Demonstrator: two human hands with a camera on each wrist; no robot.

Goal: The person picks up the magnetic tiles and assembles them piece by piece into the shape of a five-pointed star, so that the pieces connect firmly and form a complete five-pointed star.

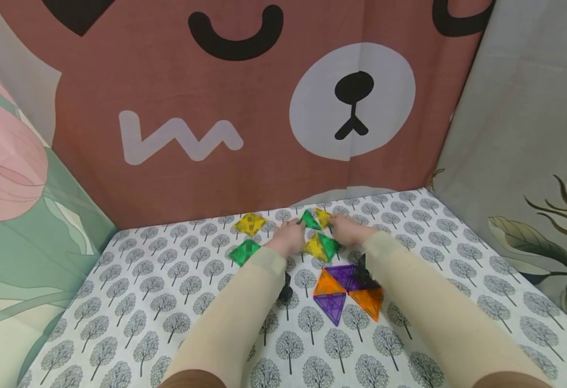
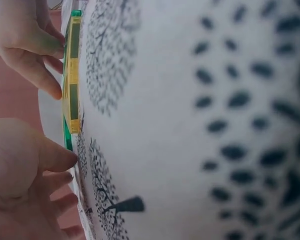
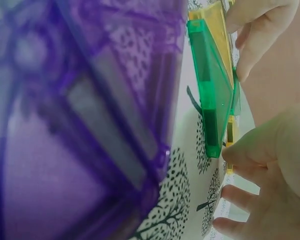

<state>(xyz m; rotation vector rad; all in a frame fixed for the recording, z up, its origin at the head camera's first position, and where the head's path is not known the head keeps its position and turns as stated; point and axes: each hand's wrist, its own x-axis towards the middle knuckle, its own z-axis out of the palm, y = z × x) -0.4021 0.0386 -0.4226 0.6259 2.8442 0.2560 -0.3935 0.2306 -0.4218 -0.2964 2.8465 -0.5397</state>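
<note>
A: Right, both hands are in close: left hand (image 1: 289, 237) at the green tile (image 1: 309, 220), right hand (image 1: 352, 230) at the yellow tile (image 1: 323, 217), the tiles side by side between them.

B: Pinched, or just pressed?

A: Can't tell! Each thumb meets a tile's end, the other fingers spread loosely behind, and whether a forefinger closes underneath simply doesn't show.

B: Why from opposite sides?

A: I'd say so each hand steers its own tile and leaves the middle uncovered. Flat tiles offer only thin edges, so a corner looks the sensible purchase.

B: Just short of the fingertips lies the near pair (image 1: 315, 248), yellow against green. Closer in, inside the right forearm, purple tiles (image 1: 331, 306) and orange tiles (image 1: 330, 283) fan round one middle. Outside the left hand sit a yellow diamond (image 1: 250, 223) and a green diamond (image 1: 243, 251), perhaps parked there to leave room.

A: Now, what's lost? The right fingers cover the yellow tile's outer tip, and a black thing (image 1: 363, 270) by that wrist hides part of the fan.

B: And from the left wrist it's all edge-on. Touching at the seam? No telling!
</note>
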